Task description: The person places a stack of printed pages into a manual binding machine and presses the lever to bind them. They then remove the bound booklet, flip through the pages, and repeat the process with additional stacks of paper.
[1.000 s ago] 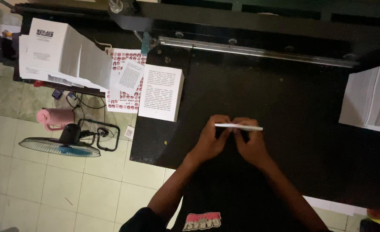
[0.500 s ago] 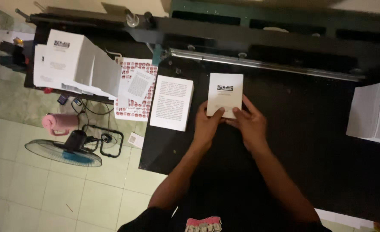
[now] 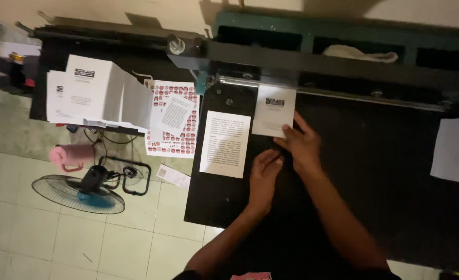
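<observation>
Overhead, the head view looks straight down on a black flat table [image 3: 374, 171] with a long metal bar [image 3: 333, 93] running across its far edge. The right hand [image 3: 303, 142] lies flat on the lower right corner of a small white folded paper sheet [image 3: 274, 110] that carries a dark printed block near its top; the fingers are spread and pressing on the sheet rather than closing round it, so the grip is loose and holds nothing. The sheet lies on the table with its top edge tucked right against the metal bar. The left hand [image 3: 263, 171] rests on the table just below that sheet, fingers curled under and close together, empty as far as the dim light shows. Just left of both hands lies a larger white printed page [image 3: 225, 143], flat on the table and apart from the small sheet. At the right edge of the table sits a stack of white paper [image 3: 456, 150]. Off the table to the left, a pile of folded white leaflets [image 3: 97, 93] stands on a dark shelf, beside a sheet of small red-and-white stickers [image 3: 171, 119]. On the tiled floor [image 3: 43, 233] below them stand a pink jug [image 3: 71, 155] and a floor fan with blue blades [image 3: 79, 192].
</observation>
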